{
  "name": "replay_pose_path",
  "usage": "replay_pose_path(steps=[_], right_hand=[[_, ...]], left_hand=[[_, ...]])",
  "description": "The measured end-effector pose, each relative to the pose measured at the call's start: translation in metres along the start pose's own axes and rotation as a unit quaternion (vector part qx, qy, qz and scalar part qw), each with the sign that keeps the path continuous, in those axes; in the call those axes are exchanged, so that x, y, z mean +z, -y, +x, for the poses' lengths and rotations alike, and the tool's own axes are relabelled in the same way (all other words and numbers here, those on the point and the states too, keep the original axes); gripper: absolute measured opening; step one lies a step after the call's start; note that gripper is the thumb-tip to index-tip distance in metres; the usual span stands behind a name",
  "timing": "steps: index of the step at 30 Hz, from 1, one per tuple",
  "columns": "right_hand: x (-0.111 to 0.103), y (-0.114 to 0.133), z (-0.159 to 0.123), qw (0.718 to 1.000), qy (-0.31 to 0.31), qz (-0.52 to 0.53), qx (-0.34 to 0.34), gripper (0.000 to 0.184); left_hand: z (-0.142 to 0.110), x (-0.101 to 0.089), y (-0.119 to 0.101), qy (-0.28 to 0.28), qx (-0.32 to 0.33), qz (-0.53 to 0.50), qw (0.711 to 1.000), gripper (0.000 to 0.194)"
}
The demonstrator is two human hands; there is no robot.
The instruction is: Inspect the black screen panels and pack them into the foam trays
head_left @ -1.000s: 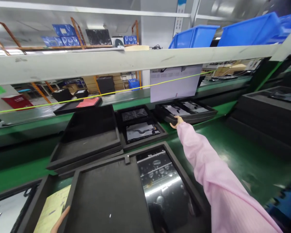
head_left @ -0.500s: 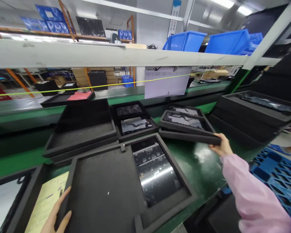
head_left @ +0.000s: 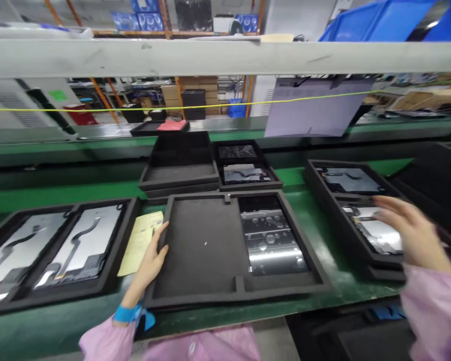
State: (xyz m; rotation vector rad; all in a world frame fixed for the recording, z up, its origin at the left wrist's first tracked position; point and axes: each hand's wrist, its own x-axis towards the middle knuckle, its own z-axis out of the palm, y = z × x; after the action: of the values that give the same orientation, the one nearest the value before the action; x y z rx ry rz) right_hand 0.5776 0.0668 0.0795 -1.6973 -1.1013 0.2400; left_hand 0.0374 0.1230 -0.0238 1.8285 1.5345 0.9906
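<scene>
My left hand (head_left: 150, 263) grips the left wall of a black foam tray (head_left: 201, 298), with thumb and forefinger over its edge. A dark glossy screen panel (head_left: 272, 238) lies in the tray's right compartment; the left one is bare. My right hand (head_left: 417, 233) is open over another foam tray (head_left: 342, 220) at the right, its fingers slightly bent and blurred. That tray holds two screen panels with flex cables, the nearer panel (head_left: 376, 228) partly hidden by the hand. Whether the fingers touch it I cannot tell. A yellow written sheet (head_left: 139, 245) lies beside my left hand.
Further left, a foam tray (head_left: 113, 281) holds two silver-backed panels with dark cables. Behind stand a stacked bare tray (head_left: 178, 175) and a tray (head_left: 274, 183) with two panels. A white rail (head_left: 210, 57) crosses above the green bench; a white sheet (head_left: 315, 108) hangs below it.
The right tray, earlier held tilted by my right hand, now lies flat, and that hand has let go. My view has swung left, showing the left tray more fully. My left hand stays on the tray wall.
</scene>
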Motion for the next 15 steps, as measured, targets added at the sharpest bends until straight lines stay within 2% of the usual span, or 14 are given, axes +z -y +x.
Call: replay_pose_path(steps=[1, 2, 3, 5, 7, 9, 11, 13, 15], right_hand=[[0.034, 0.017, -0.005, 0.99, 0.126, -0.02, -0.059, 0.032], [0.069, 0.033, -0.012, 0.961, 0.247, -0.035, -0.117, 0.031], [0.103, 0.048, -0.018, 0.925, 0.337, -0.045, -0.171, 0.031], [0.163, 0.067, -0.032, 0.854, 0.441, -0.059, -0.27, 0.028], [0.203, 0.074, -0.043, 0.79, 0.498, -0.069, -0.351, 0.02], [0.222, 0.069, -0.054, 0.746, 0.521, -0.074, -0.408, 0.025], [0.225, 0.061, -0.068, 0.731, 0.514, -0.074, -0.444, 0.035], [0.216, 0.06, -0.078, 0.74, 0.485, -0.071, -0.461, 0.044], [0.202, 0.068, -0.078, 0.77, 0.44, -0.064, -0.458, 0.052]], left_hand=[[0.0, 0.001, 0.0, 0.0, 0.003, 0.004, 1.0, 0.055], [-0.001, 0.002, 0.0, -0.002, 0.004, 0.01, 1.0, 0.055], [-0.003, 0.002, 0.0, -0.002, 0.007, 0.016, 1.0, 0.055], [-0.009, 0.0, -0.001, 0.001, 0.016, 0.032, 0.999, 0.053], [-0.017, -0.005, -0.004, 0.015, 0.027, 0.048, 0.998, 0.05], [-0.024, -0.012, -0.006, 0.036, 0.037, 0.061, 0.997, 0.047], [-0.027, -0.02, -0.007, 0.057, 0.046, 0.068, 0.995, 0.044], [-0.026, -0.025, -0.006, 0.074, 0.056, 0.07, 0.993, 0.042], [-0.025, -0.026, -0.006, 0.08, 0.063, 0.071, 0.992, 0.041]])
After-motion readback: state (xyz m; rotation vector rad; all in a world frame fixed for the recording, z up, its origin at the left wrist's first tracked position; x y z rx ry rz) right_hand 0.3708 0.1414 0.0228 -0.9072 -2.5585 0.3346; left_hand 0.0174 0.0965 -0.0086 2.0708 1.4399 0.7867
